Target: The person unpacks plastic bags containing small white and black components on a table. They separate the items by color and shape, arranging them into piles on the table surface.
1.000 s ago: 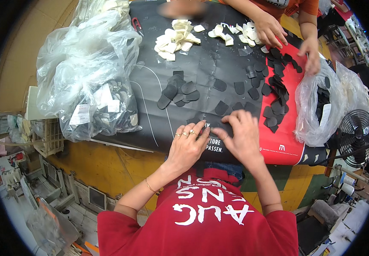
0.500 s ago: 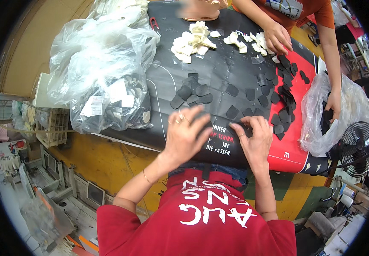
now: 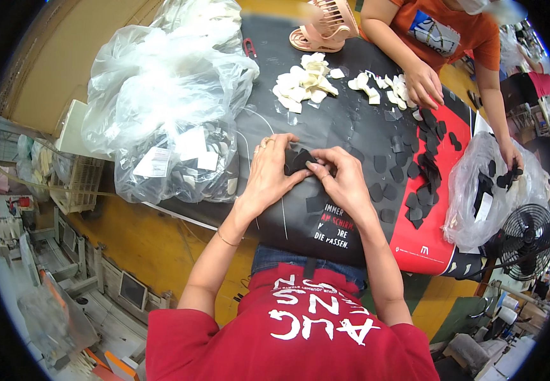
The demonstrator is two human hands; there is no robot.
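Note:
My left hand (image 3: 268,168) is closed around a small pile of black rounded flat pieces (image 3: 297,160), its thumb at the near side and its fingers curled over the far side. Pressed up from the right, my right hand (image 3: 343,178) pinches at the edge of the same pieces with thumb and forefinger. How many pieces lie between the fingers is hidden. More black pieces (image 3: 380,164) lie spread on the table sheet to the right of my hands. One dark piece (image 3: 315,203) rests on the sheet just below them.
A big clear plastic bag (image 3: 167,95) of pieces stands at left. Cream pieces (image 3: 303,82) lie beyond my hands, near a pink fan (image 3: 325,28). Across the table, a person's hand (image 3: 424,82) touches pieces; their other hand is over a plastic bag (image 3: 459,216). A black fan (image 3: 527,241) stands at right.
Both hands have moved away from me and come together over the black pile, now gripping pieces. The co-worker's lower hand has lifted black pieces at the bag.

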